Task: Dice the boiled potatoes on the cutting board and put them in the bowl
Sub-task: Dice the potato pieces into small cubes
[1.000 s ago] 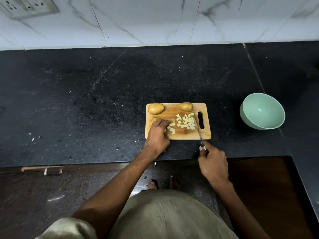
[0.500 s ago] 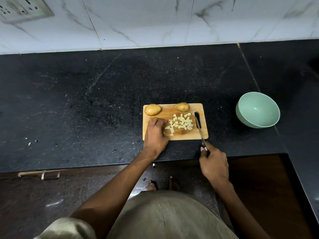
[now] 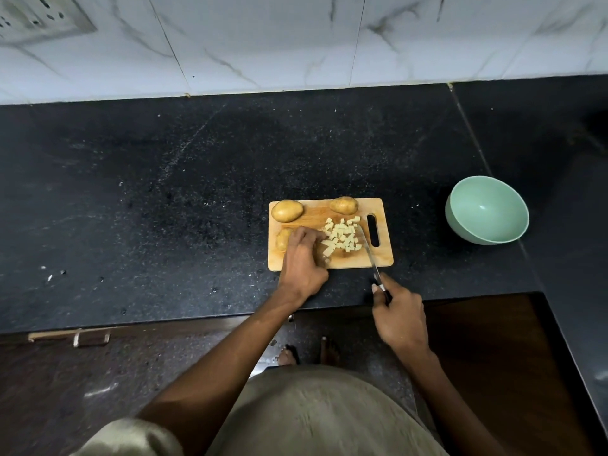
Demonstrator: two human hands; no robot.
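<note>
A wooden cutting board (image 3: 383,258) lies on the black counter. Two whole potatoes sit on its far edge, one at the left corner (image 3: 287,210) and one near the middle (image 3: 343,205). A pile of pale potato cubes (image 3: 342,236) lies in the board's centre. My left hand (image 3: 302,258) rests on the board's near left, fingers curled over a potato piece (image 3: 283,239) that is partly hidden. My right hand (image 3: 399,315) grips a knife (image 3: 368,250) by its dark handle; the blade lies along the right side of the cubes. An empty mint-green bowl (image 3: 487,209) stands to the right.
The white marble-tile wall runs along the back, with a socket plate (image 3: 39,14) at the top left. The counter's front edge (image 3: 164,319) runs just below my hands, and the counter turns toward me at the right. My feet show on the dark floor.
The knife blade has shifted slightly from the board's handle slot toward the right edge of the cube pile. My left hand has stayed on the potato piece.
</note>
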